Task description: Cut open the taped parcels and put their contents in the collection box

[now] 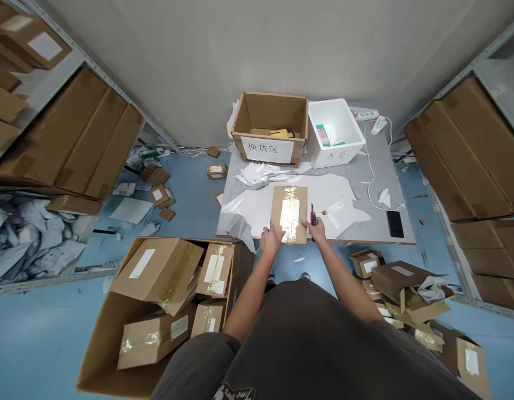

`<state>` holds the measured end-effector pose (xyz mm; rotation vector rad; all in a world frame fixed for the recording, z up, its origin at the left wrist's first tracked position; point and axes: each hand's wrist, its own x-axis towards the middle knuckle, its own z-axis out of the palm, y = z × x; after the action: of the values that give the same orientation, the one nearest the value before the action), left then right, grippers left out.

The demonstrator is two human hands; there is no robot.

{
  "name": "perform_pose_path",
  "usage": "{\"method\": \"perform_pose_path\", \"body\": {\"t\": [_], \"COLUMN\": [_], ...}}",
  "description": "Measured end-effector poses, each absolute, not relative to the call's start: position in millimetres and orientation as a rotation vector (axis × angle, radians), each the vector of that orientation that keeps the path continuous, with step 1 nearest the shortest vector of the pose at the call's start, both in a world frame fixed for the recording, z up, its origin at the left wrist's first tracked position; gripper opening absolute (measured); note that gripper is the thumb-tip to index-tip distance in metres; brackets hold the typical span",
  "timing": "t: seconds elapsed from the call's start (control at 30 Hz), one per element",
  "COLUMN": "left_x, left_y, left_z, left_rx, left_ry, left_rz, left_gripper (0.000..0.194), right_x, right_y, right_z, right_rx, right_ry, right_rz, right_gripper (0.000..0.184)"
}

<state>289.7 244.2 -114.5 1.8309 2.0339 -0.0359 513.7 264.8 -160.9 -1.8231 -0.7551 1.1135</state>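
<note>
A flat taped cardboard box [277, 201] with a white label lies at the table's front edge. My left hand [271, 240] grips its lower left side, the thumb over the top near the label. In my right hand [317, 230] is a red and black box cutter [313, 214], its tip pointing away from me. The fingers of that hand are closed round the cutter and sit against the box's right side. Crumpled white paper scraps [257, 173] lie just beyond the box, and a torn piece [335, 213] is right of the cutter.
An open carton [267, 150] and a white foam box [334, 157] stand at the table's back. A phone [395, 224] and white cable [369, 183] lie right. A large carton [94, 344] of parcels stands left; opened boxes [401, 278] cover the floor right.
</note>
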Motion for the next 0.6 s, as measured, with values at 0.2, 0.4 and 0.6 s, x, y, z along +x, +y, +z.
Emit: {"method": "perform_pose_path", "body": {"t": [0.2, 0.4, 0.6], "left_x": [289.1, 281.3, 272.8], "left_y": [221.6, 224.8, 261.9], "left_z": [-127.6, -136.7, -116.2], "left_rx": [1.801, 1.822, 2.333], "left_ry": [2.098, 2.052, 1.619], "left_rz": [0.119, 0.233, 0.118], "left_gripper": [0.078, 0.075, 0.058], "right_x": [496.4, 497.6, 504.7], "right_y": [227.0, 271.5, 301.9], "right_z": [-167.5, -174.6, -181.6], "right_rx": [-1.763, -1.761, -1.808], "right_ry": [-0.733, -0.841, -1.047], "right_rz": [1.212, 1.207, 1.145], "right_gripper": [0.065, 0.067, 0.065]}}
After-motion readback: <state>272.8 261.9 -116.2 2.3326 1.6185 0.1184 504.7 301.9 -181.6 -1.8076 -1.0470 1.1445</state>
